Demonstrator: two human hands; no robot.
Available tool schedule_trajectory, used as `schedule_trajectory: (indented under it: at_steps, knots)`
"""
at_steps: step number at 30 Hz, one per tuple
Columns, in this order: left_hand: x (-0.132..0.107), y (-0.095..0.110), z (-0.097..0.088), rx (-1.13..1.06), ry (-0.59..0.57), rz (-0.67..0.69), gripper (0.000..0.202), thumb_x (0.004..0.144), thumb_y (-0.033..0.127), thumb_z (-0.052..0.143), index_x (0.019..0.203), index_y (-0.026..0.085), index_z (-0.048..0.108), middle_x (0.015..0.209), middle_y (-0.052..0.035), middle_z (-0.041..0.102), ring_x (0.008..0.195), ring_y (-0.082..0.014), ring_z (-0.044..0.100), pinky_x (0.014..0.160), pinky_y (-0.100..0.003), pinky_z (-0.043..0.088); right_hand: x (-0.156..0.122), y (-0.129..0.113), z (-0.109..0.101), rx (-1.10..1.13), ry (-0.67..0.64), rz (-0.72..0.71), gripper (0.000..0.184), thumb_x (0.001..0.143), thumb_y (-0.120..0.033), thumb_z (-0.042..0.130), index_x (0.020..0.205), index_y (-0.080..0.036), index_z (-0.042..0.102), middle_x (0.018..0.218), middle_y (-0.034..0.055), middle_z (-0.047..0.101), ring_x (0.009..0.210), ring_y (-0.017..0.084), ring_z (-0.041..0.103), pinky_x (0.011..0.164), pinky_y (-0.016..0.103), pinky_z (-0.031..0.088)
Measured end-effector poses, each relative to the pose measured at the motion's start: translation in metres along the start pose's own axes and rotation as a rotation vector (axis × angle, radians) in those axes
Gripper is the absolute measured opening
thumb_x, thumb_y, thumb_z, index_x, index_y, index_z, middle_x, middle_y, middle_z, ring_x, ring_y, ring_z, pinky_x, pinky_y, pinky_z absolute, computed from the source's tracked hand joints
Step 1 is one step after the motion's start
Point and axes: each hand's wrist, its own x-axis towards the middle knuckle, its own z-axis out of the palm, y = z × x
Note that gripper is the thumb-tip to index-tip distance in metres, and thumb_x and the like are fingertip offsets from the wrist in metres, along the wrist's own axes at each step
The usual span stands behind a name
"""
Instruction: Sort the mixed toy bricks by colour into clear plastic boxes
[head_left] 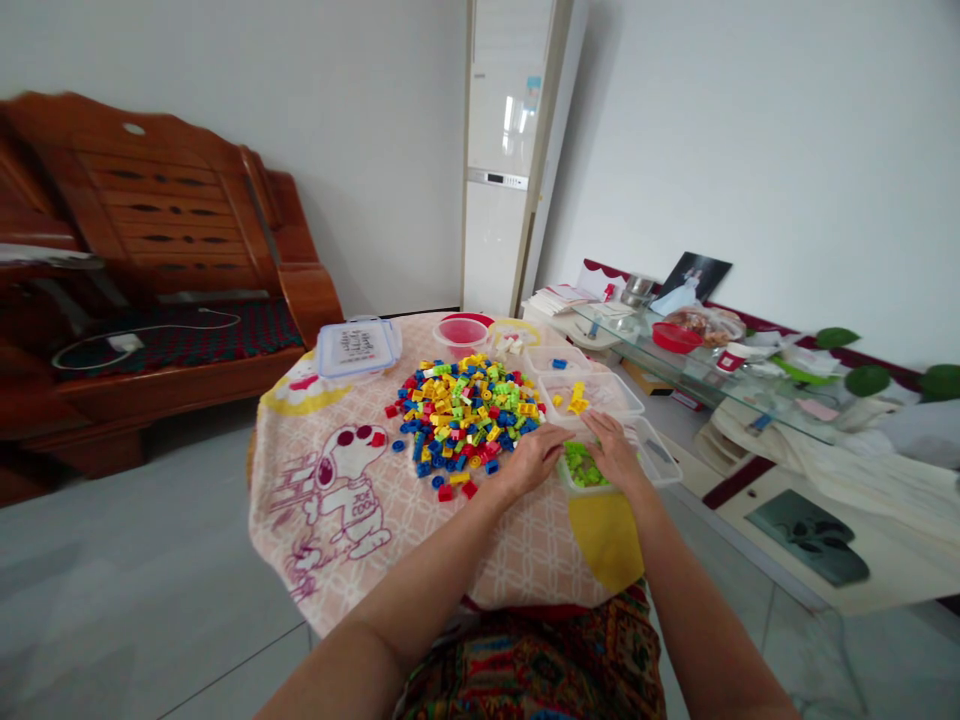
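Note:
A large mixed heap of toy building bricks (465, 410) in yellow, red, blue and green lies on the cloth-covered table. My left hand (534, 460) is between this heap and a clear plastic box holding light green bricks (583, 466). Its fingers are curled together at the box's left edge; anything in them is too small to make out. Over the same box, my right hand (616, 452) reaches in with fingers stretched forward. Just beyond it, another clear box (619, 393) contains a few yellow bricks (577, 398).
A pink bowl (460, 334) and a smaller clear box with a blue brick (559, 364) stand at the back. A lidded container (358, 348) is at the far left. A glass shelf (750, 385) with clutter runs along the right; a wooden bench (180, 220) stands left.

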Motion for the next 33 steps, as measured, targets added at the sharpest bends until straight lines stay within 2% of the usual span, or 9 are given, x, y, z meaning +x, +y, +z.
schedule_trajectory:
  at_steps: [2,4,10,13,16,21,24,29,33]
  knots:
    - [0.000,-0.002,-0.004,0.028,0.037,-0.019,0.033,0.094,0.014,0.052,0.120,0.018,0.071,0.115,-0.0121,0.074,0.110,-0.0210,0.068,0.097,-0.035,0.055,0.000,-0.001,0.000,0.001,0.000,-0.001,0.061,0.086,-0.015,0.050,0.147,-0.020,0.053,0.151,0.0102,0.053,0.143,0.027,0.041,0.122,0.053,0.032]
    - [0.001,-0.006,-0.016,0.098,0.068,-0.103,0.031,0.092,0.013,0.053,0.116,0.019,0.073,0.113,-0.0105,0.075,0.108,-0.0207,0.069,0.096,-0.035,0.055,0.000,-0.002,0.000,-0.006,-0.001,0.008,0.061,0.086,-0.015,0.050,0.146,-0.020,0.053,0.151,0.0109,0.052,0.143,0.028,0.041,0.122,0.053,0.032]
    - [0.004,-0.016,-0.067,0.511,0.136,-0.592,0.023,0.089,0.019,0.061,0.106,0.022,0.076,0.109,-0.0065,0.076,0.103,-0.0218,0.069,0.092,-0.031,0.053,0.000,-0.005,-0.001,-0.031,0.001,0.016,0.060,0.086,-0.016,0.050,0.146,-0.021,0.054,0.150,0.0088,0.054,0.142,0.027,0.042,0.123,0.052,0.032]
    - [0.003,-0.019,-0.085,0.680,0.053,-0.718,0.020,0.087,0.025,0.063,0.102,0.024,0.077,0.104,-0.0064,0.077,0.102,-0.0243,0.069,0.091,-0.034,0.051,0.000,-0.006,-0.002,-0.045,-0.001,0.013,0.060,0.086,-0.015,0.050,0.146,-0.020,0.054,0.151,0.0087,0.053,0.142,0.026,0.043,0.124,0.050,0.031]
    - [0.002,-0.021,-0.092,0.763,-0.040,-0.753,0.020,0.087,0.029,0.063,0.099,0.024,0.078,0.102,-0.0078,0.077,0.103,-0.0260,0.068,0.093,-0.036,0.049,0.000,-0.007,-0.003,-0.050,-0.003,0.022,0.059,0.087,-0.015,0.049,0.145,-0.019,0.054,0.151,0.0102,0.052,0.142,0.027,0.042,0.123,0.051,0.032]
    - [0.001,-0.023,-0.091,0.788,-0.091,-0.792,0.023,0.086,0.026,0.061,0.103,0.026,0.077,0.101,-0.0063,0.077,0.103,-0.0254,0.068,0.093,-0.036,0.048,0.000,-0.009,-0.004,-0.043,-0.003,0.024,0.061,0.085,-0.015,0.050,0.146,-0.021,0.053,0.152,0.0090,0.052,0.142,0.027,0.043,0.123,0.052,0.031]
    - [0.000,-0.023,-0.090,0.799,-0.089,-0.789,0.027,0.087,0.024,0.059,0.108,0.027,0.075,0.100,-0.0061,0.077,0.103,-0.0247,0.068,0.092,-0.035,0.048,0.001,-0.009,-0.005,-0.037,-0.020,0.036,0.061,0.085,-0.015,0.050,0.146,-0.021,0.053,0.151,0.0089,0.053,0.142,0.027,0.043,0.123,0.053,0.031]
    - [-0.002,-0.026,-0.089,0.798,-0.040,-0.735,0.027,0.087,0.020,0.057,0.106,0.023,0.075,0.096,-0.0086,0.076,0.098,-0.0257,0.068,0.088,-0.036,0.049,0.000,-0.008,-0.004,-0.016,-0.011,0.039,0.061,0.086,-0.016,0.049,0.146,-0.022,0.053,0.151,0.0087,0.052,0.143,0.028,0.041,0.123,0.053,0.031]
    - [-0.003,-0.030,-0.086,0.702,0.019,-0.706,0.025,0.085,0.017,0.059,0.104,0.024,0.074,0.091,-0.0054,0.077,0.093,-0.0228,0.069,0.085,-0.032,0.049,-0.001,-0.006,-0.002,0.003,0.009,0.027,0.061,0.086,-0.016,0.050,0.147,-0.024,0.053,0.150,0.0083,0.053,0.143,0.027,0.041,0.123,0.054,0.031]
